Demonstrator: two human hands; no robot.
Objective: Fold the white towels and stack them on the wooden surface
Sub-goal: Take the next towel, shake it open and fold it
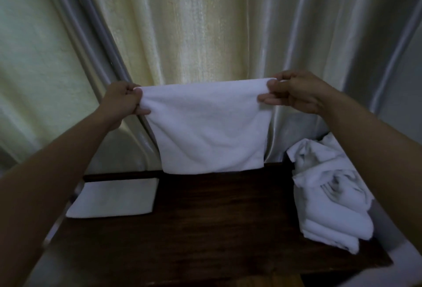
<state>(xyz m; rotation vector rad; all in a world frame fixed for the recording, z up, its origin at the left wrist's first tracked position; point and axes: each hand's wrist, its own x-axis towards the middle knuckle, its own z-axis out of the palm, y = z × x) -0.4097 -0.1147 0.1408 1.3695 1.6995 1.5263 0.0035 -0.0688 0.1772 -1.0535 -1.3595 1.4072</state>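
**Ana:** Above the dark wooden bench (205, 229), the white towel (207, 127) hangs in the air, stretched between both hands in front of the pale curtain (194, 24).

**Ben:** What is each grip doing?

**Ana:** The left hand (124, 100) pinches the towel's top left corner, fingers curled round the cloth. The right hand (294, 91) pinches the top right corner the same way. The towel's bottom edge sits just over the bench's far side; I can't tell if it touches.

**Ben:** So how should this fold go?

**Ana:** I'd say keep the top edge taut and level, bring the two corners together so the side edges meet, then lay it flat on the bench and smooth it.

**Ben:** And where does it end up?

**Ana:** Probably on the folded towel (114, 197) lying flat at the bench's left, edges squared to it. The unfolded heap of towels (328, 200) waits on the right, well apart.
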